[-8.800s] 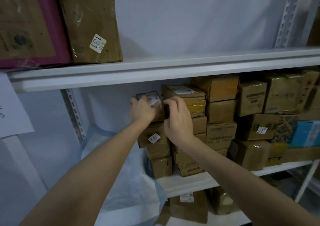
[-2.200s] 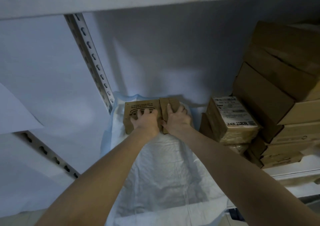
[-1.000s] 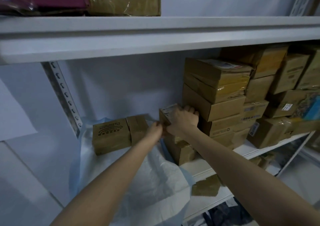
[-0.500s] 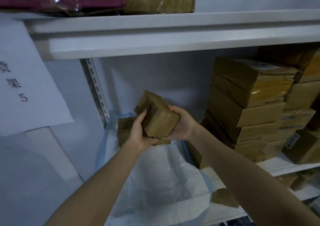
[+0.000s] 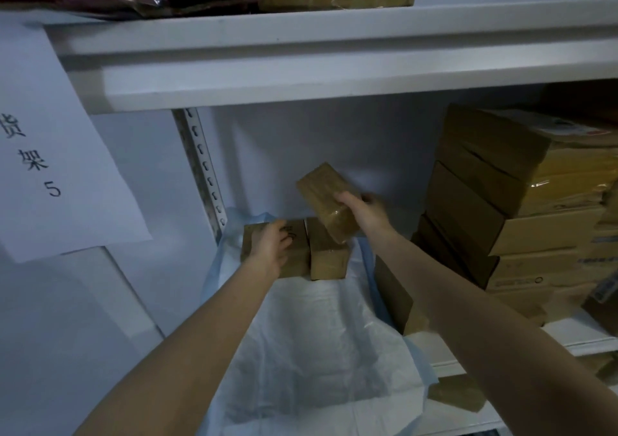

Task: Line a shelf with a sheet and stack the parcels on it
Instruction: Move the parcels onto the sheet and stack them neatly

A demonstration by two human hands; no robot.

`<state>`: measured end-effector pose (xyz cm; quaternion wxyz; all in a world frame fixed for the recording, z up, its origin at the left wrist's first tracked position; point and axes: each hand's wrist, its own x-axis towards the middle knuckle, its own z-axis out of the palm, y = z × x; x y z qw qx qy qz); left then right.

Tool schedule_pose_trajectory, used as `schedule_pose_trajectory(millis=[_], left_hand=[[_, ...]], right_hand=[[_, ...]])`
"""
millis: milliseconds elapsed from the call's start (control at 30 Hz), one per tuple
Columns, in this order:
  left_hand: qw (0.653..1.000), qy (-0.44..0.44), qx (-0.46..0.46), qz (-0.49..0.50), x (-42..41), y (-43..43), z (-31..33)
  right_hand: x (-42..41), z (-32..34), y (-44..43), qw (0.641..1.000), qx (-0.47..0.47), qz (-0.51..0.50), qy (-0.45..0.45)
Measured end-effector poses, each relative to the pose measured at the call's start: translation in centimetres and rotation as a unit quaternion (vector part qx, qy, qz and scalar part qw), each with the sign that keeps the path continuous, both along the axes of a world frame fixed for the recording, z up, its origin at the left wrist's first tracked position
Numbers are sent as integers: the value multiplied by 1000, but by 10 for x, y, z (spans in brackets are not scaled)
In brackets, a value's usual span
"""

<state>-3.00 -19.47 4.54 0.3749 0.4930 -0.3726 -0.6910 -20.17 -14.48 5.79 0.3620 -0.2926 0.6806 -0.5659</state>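
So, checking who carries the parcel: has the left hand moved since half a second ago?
Yes. The left hand has left the tilted parcel and dropped toward the slotted upright, onto the printed box; the right hand alone holds the parcel.

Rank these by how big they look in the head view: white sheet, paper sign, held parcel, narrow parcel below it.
1. white sheet
2. paper sign, though it is nearer the camera
3. held parcel and narrow parcel: alike; the held one is nearer, so unranked.
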Motion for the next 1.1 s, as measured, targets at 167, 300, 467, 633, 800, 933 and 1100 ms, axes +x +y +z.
schedule_pose_trajectory(millis=[167,300,467,633,800,933,1100], left_hand=[[994,-80,-72,-4,-13,-11,-5],[974,-116,-174,-90,-25,-4,-4],[975,-80,-174,-111,-33,-8,-7],[970,-127,-182,-102,-37,-12,-19],[972,-129,-179,-81,-45,-10,-21],[951,-211,-221,-46,-47,-3,-18],[931,-262,-254,14,-42,9,-12]], right_hand=[[12,-16,-19,927,90,-68,358],[38,-36,-22,841,157,-47,516],[18,-22,-31,889,148,109,419],[-14,-9,-9,941,115,75,309],[-36,-12,37,736,353,41,576],[-28,-26,63,683,429,111,581],[-25,-39,67,708,451,73,539]])
